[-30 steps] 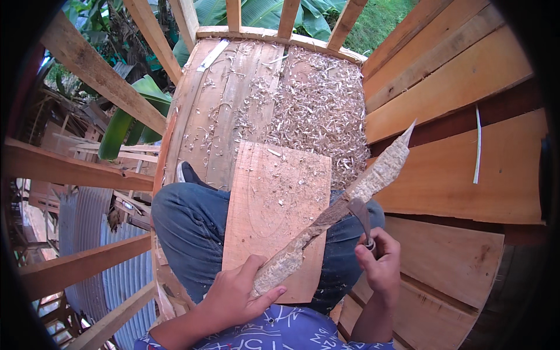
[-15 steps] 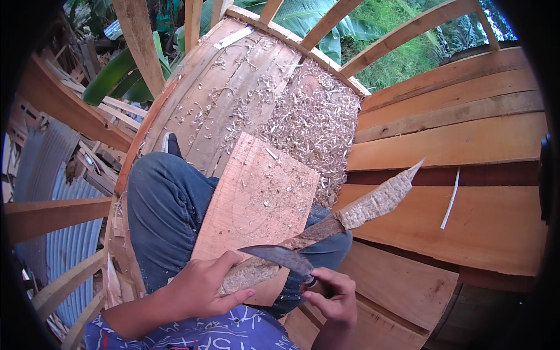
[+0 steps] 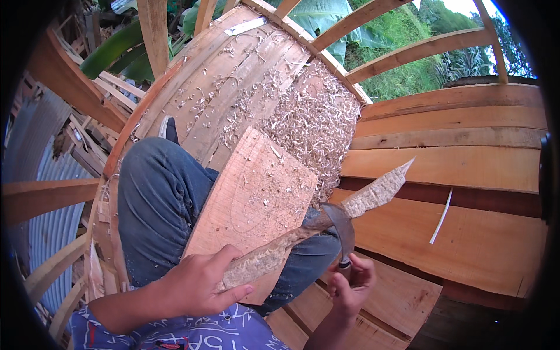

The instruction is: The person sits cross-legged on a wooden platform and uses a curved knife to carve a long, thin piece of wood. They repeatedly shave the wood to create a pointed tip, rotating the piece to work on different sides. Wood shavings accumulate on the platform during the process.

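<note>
My left hand (image 3: 201,283) is closed around the near end of a long, rough piece of wood (image 3: 262,256). That piece slants up to the right across my lap and tapers to a pale point. In my right hand (image 3: 352,286) is a curved knife (image 3: 341,227) with a dark blade and a short handle. Its blade lies against the wood's narrower, darker middle, its tip pointing up and left. Beneath the wood, a flat board (image 3: 251,192) rests across my legs, with small chips and a faint curved line on it.
Curly wood shavings (image 3: 312,116) are heaped on the plank floor (image 3: 204,111) ahead. Wide planks (image 3: 443,221) form a surface on the right, with a thin pale strip (image 3: 441,216) on it. Wooden rails (image 3: 154,41) stand at the left and front. Corrugated metal sheets (image 3: 55,198) lie beyond.
My right hand has moved right, and the knife has turned upright, its blade shifting along the wood toward the pointed end. My left hand keeps its grip. The whole view has tilted slightly.
</note>
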A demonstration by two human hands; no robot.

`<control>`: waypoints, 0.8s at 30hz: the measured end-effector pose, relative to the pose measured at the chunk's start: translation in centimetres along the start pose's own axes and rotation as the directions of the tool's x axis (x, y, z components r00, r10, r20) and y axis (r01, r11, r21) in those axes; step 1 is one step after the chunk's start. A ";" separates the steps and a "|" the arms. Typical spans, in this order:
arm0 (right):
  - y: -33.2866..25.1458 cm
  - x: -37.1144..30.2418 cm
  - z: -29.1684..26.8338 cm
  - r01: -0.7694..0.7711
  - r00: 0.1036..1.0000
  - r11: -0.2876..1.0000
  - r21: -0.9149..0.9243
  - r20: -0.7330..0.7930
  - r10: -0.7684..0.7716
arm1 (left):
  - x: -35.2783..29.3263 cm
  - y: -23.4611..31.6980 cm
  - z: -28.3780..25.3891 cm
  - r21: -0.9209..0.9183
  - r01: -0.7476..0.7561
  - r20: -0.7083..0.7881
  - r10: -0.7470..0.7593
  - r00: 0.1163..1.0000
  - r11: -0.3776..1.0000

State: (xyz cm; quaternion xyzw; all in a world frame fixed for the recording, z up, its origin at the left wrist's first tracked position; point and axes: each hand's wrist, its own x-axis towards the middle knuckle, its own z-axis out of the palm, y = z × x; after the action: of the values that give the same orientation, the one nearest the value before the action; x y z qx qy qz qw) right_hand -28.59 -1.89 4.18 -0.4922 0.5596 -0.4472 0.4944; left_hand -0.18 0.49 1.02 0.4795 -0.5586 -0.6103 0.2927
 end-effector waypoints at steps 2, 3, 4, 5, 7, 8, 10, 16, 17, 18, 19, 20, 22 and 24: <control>0.0 -0.1 0.7 0.003 1.000 0.999 0.052 0.014 -0.004 | 0.2 0.0 -0.3 -0.013 0.003 0.013 -0.003 1.000 1.000; 0.2 -0.5 1.1 0.038 0.981 0.999 -0.035 0.193 -0.031 | 0.3 0.1 -0.3 -0.017 0.003 0.021 -0.003 1.000 1.000; 0.2 -0.6 1.2 0.088 0.929 0.990 -0.114 0.368 -0.040 | 0.4 0.0 -0.3 -0.013 -0.019 0.015 0.019 1.000 1.000; 0.3 -0.3 0.8 0.099 0.948 0.992 -0.081 0.309 -0.070 | 0.3 -0.2 -0.2 -0.012 -0.039 0.009 0.040 0.999 0.999; 0.0 0.3 0.2 0.046 0.993 0.999 0.021 0.111 -0.048 | 0.2 -0.3 -0.3 -0.016 -0.056 0.000 0.056 0.998 0.998; -0.4 0.5 0.1 -0.014 1.000 0.995 0.098 -0.024 0.016 | 0.5 -0.2 -0.2 -0.021 -0.052 -0.004 0.052 0.999 0.998; 0.3 -0.5 1.1 -0.038 0.978 0.999 0.034 0.207 0.030 | 0.6 0.0 0.1 -0.026 -0.042 -0.003 0.042 0.999 0.999; 0.2 -0.4 1.0 -0.105 0.987 0.985 0.137 0.134 0.087 | 1.0 0.2 0.1 -0.069 -0.032 0.020 0.033 0.999 0.997; 1.0 0.0 0.7 0.063 0.962 0.998 0.017 0.267 -0.065 | 0.9 -0.3 0.3 -0.066 -0.046 0.022 0.048 0.999 0.997; 0.9 0.1 0.2 0.036 0.990 0.998 0.044 0.135 -0.041 | 0.9 -0.5 0.3 -0.062 -0.061 0.023 0.063 0.998 0.996; 1.0 0.2 -0.2 0.019 1.000 0.997 0.081 -0.003 -0.019 | 0.9 -0.4 0.1 -0.050 -0.027 0.045 0.030 0.999 0.998; 0.7 0.1 0.1 -0.009 1.000 0.990 0.141 0.004 0.008 | 0.9 -0.1 0.0 -0.041 0.007 0.064 -0.004 0.998 0.999; 0.5 0.0 0.9 -0.065 0.998 0.964 0.259 0.024 0.061 | 1.0 -0.1 0.5 -0.029 0.013 0.063 -0.011 0.998 1.000; 0.8 0.2 0.3 0.002 0.968 1.000 0.000 0.251 -0.002 | 0.8 -0.7 0.9 -0.010 -0.042 0.027 0.042 0.999 0.999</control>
State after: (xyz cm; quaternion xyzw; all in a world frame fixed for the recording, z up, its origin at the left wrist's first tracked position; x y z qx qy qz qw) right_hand -28.42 -1.97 3.31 -0.5456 0.4920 -0.3817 0.5609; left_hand -1.14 0.25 0.09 0.4580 -0.5695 -0.6132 0.3000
